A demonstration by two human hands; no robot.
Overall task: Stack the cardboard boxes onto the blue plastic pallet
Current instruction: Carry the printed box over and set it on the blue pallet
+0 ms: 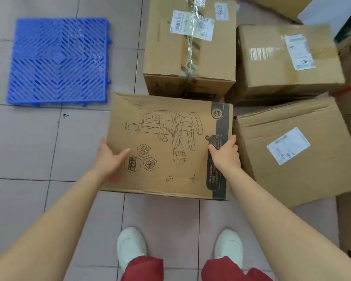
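In the head view, a flat brown cardboard box with a microscope drawing [166,145] is seen in the middle of the frame. It is gripped at its two sides. The left hand [107,157] is pressed on the left edge, with the thumb laid on top and the fingers hidden under the side. The right hand [225,155] is pressed on the right edge beside the dark stripe, with its thumb on top too. Whether the box is lifted off the grey tiled floor [28,142] or is only touched cannot be told.

The blue plastic pallet with slats [58,61] is seen in the upper left of the frame, well apart from the box. Nothing is stacked on it yet.

The box is held only by squeezing, so it could be dropped if the hands slip on the smooth cardboard. It is just beside a tilted brown box with a white label [292,147] at the right, so that one could be bumped when the box is swung away. A tall taped brown box [190,47] stands just behind it and could be knocked too. White shoes [132,246] are right below, so toes could be hit if the box falls.
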